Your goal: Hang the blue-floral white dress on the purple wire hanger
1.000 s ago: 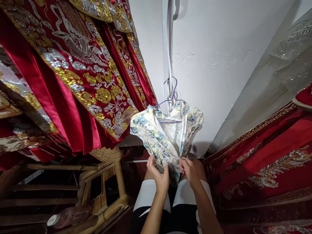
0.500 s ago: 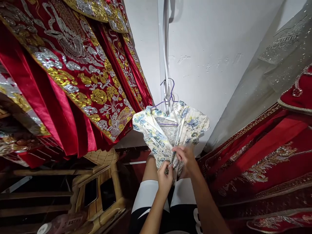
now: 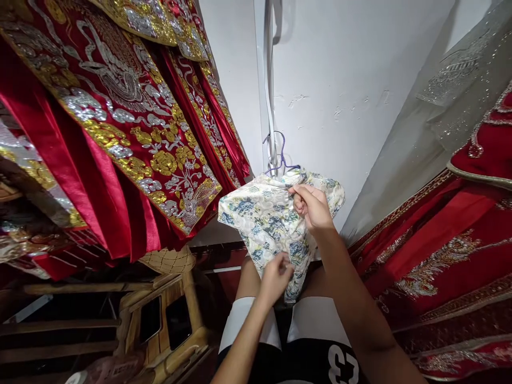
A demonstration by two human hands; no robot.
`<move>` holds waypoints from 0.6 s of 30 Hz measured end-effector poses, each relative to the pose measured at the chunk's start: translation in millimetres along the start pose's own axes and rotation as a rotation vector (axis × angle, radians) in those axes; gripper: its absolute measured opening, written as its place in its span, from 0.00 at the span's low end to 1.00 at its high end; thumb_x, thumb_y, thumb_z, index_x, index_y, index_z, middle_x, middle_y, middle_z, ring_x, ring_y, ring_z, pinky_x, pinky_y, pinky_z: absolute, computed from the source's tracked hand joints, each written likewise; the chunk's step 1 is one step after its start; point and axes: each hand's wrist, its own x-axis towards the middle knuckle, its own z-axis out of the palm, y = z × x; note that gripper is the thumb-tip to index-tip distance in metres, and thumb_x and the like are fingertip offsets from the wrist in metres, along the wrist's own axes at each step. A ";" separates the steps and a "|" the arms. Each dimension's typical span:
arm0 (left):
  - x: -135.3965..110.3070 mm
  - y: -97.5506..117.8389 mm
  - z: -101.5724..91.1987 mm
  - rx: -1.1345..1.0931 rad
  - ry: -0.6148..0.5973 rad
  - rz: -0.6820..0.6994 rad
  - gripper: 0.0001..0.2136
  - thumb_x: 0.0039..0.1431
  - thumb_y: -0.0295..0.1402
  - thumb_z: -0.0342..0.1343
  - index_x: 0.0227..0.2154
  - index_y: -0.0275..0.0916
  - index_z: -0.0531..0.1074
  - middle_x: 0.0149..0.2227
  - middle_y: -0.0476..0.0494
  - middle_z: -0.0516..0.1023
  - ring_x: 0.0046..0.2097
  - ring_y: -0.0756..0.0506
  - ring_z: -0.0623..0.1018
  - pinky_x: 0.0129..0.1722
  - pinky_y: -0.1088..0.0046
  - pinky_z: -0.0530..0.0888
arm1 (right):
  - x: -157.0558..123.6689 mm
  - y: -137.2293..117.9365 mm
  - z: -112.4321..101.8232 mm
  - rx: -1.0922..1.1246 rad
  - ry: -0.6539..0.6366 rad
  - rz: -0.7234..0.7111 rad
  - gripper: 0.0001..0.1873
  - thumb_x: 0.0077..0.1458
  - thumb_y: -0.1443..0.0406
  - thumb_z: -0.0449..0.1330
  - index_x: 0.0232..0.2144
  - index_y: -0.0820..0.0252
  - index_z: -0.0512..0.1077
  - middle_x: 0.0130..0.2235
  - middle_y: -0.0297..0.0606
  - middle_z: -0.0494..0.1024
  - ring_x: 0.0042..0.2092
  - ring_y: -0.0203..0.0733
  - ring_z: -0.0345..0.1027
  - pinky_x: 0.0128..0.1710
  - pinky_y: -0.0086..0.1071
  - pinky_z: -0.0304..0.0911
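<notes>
A white blouse [image 3: 256,216] with blue and yellow flowers hangs on a purple wire hanger [image 3: 282,154] in front of me. High on it, near the collar, my right hand [image 3: 312,207] is closed, with cloth pinched between thumb and forefinger. Lower down, my left hand [image 3: 276,278] is against the front of the blouse, its fingers loosely curled with the thumb apart. No cloth shows clearly between them. Patterned fabric covers most of the hanger's lower bar, and the neck opening is hidden from view.
Red garments with gold and silver embroidery [image 3: 160,133] hang at left; a beaded red garment [image 3: 432,256] and sheer white fabric [image 3: 452,90] hang at right. Two phones, one a dark phone [image 3: 178,318], lie on a bamboo chair [image 3: 196,304] beside a bottle [image 3: 108,370]. A white wall [image 3: 332,69] stands behind.
My right hand has risen from the lower front of the blouse to near its collar. My left hand has left its pinch. The V-shaped opening is covered by flowered cloth.
</notes>
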 end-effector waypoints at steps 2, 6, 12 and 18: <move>27.0 35.9 -25.8 -0.037 0.098 0.113 0.09 0.63 0.36 0.57 0.43 0.40 0.74 0.36 0.44 0.79 0.39 0.44 0.78 0.41 0.71 0.71 | -4.5 4.2 -1.7 -0.014 0.015 0.018 0.16 0.51 0.54 0.68 0.27 0.60 0.73 0.17 0.26 0.63 0.19 0.29 0.51 0.18 0.26 0.47; 85.6 107.1 -68.7 0.059 0.230 0.427 0.15 0.69 0.37 0.51 0.55 0.39 0.71 0.37 0.45 0.78 0.37 0.47 0.76 0.41 0.70 0.72 | -8.0 6.4 0.3 -0.100 -0.006 -0.002 0.13 0.53 0.56 0.65 0.26 0.60 0.73 0.16 0.27 0.65 0.19 0.30 0.53 0.19 0.26 0.49; 117.8 147.8 -79.2 0.405 0.266 0.632 0.10 0.70 0.34 0.51 0.34 0.37 0.74 0.34 0.45 0.77 0.37 0.47 0.75 0.40 0.72 0.70 | -0.3 24.8 6.0 -0.243 -0.010 -0.137 0.15 0.54 0.53 0.64 0.27 0.59 0.72 0.17 0.26 0.65 0.19 0.31 0.51 0.20 0.28 0.45; 117.4 124.1 -136.7 0.130 0.795 0.545 0.09 0.68 0.33 0.53 0.32 0.37 0.71 0.31 0.49 0.73 0.36 0.50 0.73 0.39 0.75 0.69 | -13.0 81.9 -16.0 -0.450 0.019 -0.019 0.19 0.51 0.57 0.62 0.17 0.55 0.60 0.17 0.24 0.55 0.21 0.31 0.45 0.23 0.30 0.41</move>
